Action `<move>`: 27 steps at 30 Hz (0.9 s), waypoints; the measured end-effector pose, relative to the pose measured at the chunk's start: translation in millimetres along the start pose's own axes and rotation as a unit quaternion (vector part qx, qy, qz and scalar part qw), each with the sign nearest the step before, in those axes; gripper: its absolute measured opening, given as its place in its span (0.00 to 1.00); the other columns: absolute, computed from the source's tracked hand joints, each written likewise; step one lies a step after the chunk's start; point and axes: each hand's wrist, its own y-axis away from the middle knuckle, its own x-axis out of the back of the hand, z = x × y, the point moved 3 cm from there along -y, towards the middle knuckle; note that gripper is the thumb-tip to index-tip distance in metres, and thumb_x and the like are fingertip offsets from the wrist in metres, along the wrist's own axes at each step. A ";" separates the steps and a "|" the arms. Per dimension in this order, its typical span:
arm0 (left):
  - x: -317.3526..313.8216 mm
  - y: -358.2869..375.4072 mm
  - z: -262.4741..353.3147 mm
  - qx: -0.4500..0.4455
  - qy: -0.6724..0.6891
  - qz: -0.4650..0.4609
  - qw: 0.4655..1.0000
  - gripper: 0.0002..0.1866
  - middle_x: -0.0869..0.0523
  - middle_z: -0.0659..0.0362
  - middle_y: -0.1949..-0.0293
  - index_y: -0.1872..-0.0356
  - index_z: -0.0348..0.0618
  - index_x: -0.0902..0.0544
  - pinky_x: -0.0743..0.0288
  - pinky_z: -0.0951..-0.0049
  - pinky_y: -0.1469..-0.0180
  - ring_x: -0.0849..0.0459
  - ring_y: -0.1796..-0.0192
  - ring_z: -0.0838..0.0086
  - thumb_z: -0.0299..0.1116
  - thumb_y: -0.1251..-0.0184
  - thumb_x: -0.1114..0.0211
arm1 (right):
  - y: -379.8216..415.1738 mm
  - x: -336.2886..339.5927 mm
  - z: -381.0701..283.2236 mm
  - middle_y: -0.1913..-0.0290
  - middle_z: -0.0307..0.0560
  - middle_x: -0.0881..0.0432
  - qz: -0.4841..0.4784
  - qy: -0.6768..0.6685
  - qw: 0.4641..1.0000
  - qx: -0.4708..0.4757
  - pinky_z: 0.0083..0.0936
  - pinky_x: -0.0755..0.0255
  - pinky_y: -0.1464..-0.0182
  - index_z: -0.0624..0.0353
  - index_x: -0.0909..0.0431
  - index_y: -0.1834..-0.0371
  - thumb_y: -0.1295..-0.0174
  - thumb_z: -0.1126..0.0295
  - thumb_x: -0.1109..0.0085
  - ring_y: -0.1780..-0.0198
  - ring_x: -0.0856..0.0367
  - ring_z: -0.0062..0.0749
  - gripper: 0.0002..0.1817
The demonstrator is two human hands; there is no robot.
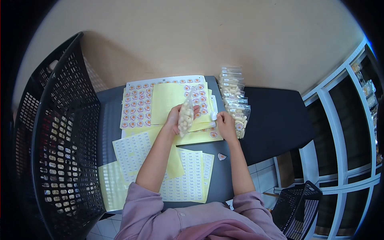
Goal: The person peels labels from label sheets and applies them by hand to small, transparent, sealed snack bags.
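A: Item one, left hand (173, 120); what does it hold?

B: A clear snack bag (186, 116), filled with pale puffed pieces; the grip is closed round its lower left side, fingers curled behind, thumb on the front; the bag stands roughly upright, raised above the sticker sheets, near the middle of the desk (272, 120).

A: Item two, right hand (226, 126)?

B: Just beside the bag, to its right; the fingertips pinch a small white sticker (214, 116); grip together on it; the sticker sits close to the bag's right edge, whether touching I cannot tell.

A: Sheets under the hands?

B: One white sheet of round orange stickers (138, 106), partly used, along the far side of the desk; yellow backing sheets (168, 98) overlapping it, with bare patches; nearer the person, sheets of small white labels (188, 176) in rows, laid over more yellow paper.

A: Loose pieces?

B: One single orange sticker (222, 157) lying on the dark desk, beside the right forearm, apart from the sheets.

A: Stock?

B: A row of filled bags (235, 100), overlapping, right of the sheets, running from the far edge toward the right hand; the nearest one bears an orange sticker.

A: Surroundings?

B: Large black mesh basket (60, 140) at the left of the desk; smaller black basket (298, 208) on the floor, lower right; white shelving (340, 132) on the right, packets on it, too small to identify; person wears pink sleeves (138, 204).
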 end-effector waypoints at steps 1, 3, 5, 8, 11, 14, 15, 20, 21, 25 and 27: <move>2.2 -2.5 -0.9 0.001 -0.005 0.001 1.000 0.23 0.24 0.50 0.54 0.47 0.31 0.35 0.27 0.75 0.54 0.23 0.55 0.69 0.38 0.37 0.64 | -0.6 3.2 5.0 0.76 0.44 0.25 0.016 -0.022 1.000 0.002 0.21 0.35 0.69 0.66 0.28 0.70 0.42 0.70 0.51 0.73 0.29 0.23 0.09; 5.7 -6.1 -2.5 0.003 -0.018 -0.010 1.000 0.22 0.25 0.50 0.53 0.49 0.34 0.34 0.29 0.75 0.52 0.24 0.52 0.67 0.39 0.36 0.66 | -1.0 8.4 10.2 0.75 0.44 0.24 0.046 -0.078 0.996 0.002 0.23 0.34 0.68 0.66 0.28 0.71 0.43 0.71 0.52 0.72 0.26 0.26 0.08; 7.0 -10.8 -4.6 0.004 -0.031 -0.022 0.999 0.22 0.26 0.50 0.51 0.51 0.37 0.33 0.30 0.75 0.50 0.26 0.49 0.66 0.41 0.36 0.67 | 2.0 17.0 14.3 0.70 0.39 0.23 0.042 -0.166 0.985 -0.034 0.24 0.33 0.62 0.63 0.28 0.67 0.40 0.68 0.53 0.64 0.24 0.27 0.09; -1.2 -10.5 -9.2 0.015 -0.074 -0.057 0.995 0.21 0.23 0.52 0.59 0.55 0.37 0.31 0.27 0.72 0.55 0.22 0.57 0.67 0.42 0.37 0.65 | 22.6 23.1 -12.9 0.59 0.39 0.25 -0.011 -0.431 0.894 -0.120 0.25 0.36 0.56 0.58 0.30 0.61 0.38 0.64 0.57 0.56 0.26 0.26 0.11; -13.8 -6.1 -16.3 -0.020 -0.116 0.086 0.989 0.18 0.24 0.53 0.63 0.58 0.38 0.30 0.26 0.68 0.60 0.22 0.61 0.69 0.42 0.37 0.59 | 50.4 23.8 -48.1 0.48 0.46 0.31 -0.099 -0.521 0.842 -0.100 0.31 0.40 0.47 0.56 0.34 0.53 0.36 0.59 0.61 0.48 0.32 0.28 0.15; -17.8 -12.7 -25.0 -0.068 -0.116 0.043 0.990 0.18 0.25 0.52 0.62 0.57 0.37 0.30 0.27 0.69 0.59 0.24 0.61 0.69 0.42 0.37 0.58 | 59.2 17.2 -49.6 0.47 0.45 0.32 -0.155 -0.517 0.836 -0.097 0.31 0.41 0.44 0.58 0.35 0.48 0.36 0.58 0.62 0.46 0.33 0.29 0.19; -18.7 -12.2 -25.7 -0.067 -0.119 0.040 0.990 0.18 0.25 0.52 0.62 0.57 0.37 0.30 0.27 0.69 0.59 0.24 0.61 0.69 0.42 0.37 0.58 | 58.9 14.2 -41.9 0.47 0.45 0.31 -0.134 -0.521 0.832 -0.136 0.30 0.40 0.45 0.60 0.35 0.48 0.36 0.59 0.60 0.46 0.33 0.28 0.19; -12.1 -23.4 -26.2 -0.140 -0.248 0.047 0.957 0.18 0.26 0.53 0.60 0.58 0.36 0.29 0.28 0.71 0.58 0.25 0.61 0.71 0.42 0.38 0.55 | 61.4 12.8 -33.4 0.50 0.44 0.30 -0.096 -0.534 0.827 -0.147 0.27 0.37 0.47 0.62 0.35 0.48 0.37 0.59 0.58 0.48 0.32 0.25 0.20; -18.1 -17.6 -25.8 -0.140 -0.249 0.046 0.957 0.18 0.26 0.53 0.60 0.58 0.36 0.29 0.28 0.71 0.58 0.25 0.61 0.71 0.42 0.38 0.55 | 62.6 12.7 -34.1 0.48 0.45 0.31 -0.079 -0.541 0.825 -0.141 0.27 0.36 0.48 0.63 0.36 0.47 0.36 0.60 0.61 0.48 0.32 0.26 0.21; -59.3 37.5 -21.9 -0.110 -0.141 -0.053 0.982 0.16 0.26 0.55 0.59 0.54 0.39 0.32 0.26 0.74 0.59 0.24 0.59 0.74 0.37 0.39 0.50 | 68.0 22.1 -43.3 0.47 0.45 0.31 -0.038 -0.548 0.825 -0.134 0.27 0.35 0.48 0.64 0.36 0.46 0.35 0.61 0.65 0.47 0.32 0.27 0.21; -69.9 62.0 -25.2 -0.092 -0.098 -0.092 0.987 0.17 0.25 0.55 0.57 0.51 0.39 0.34 0.26 0.75 0.58 0.23 0.58 0.75 0.34 0.39 0.48 | 71.1 28.0 -50.9 0.47 0.45 0.32 -0.036 -0.539 0.832 -0.126 0.26 0.35 0.48 0.64 0.36 0.46 0.34 0.61 0.66 0.47 0.32 0.27 0.20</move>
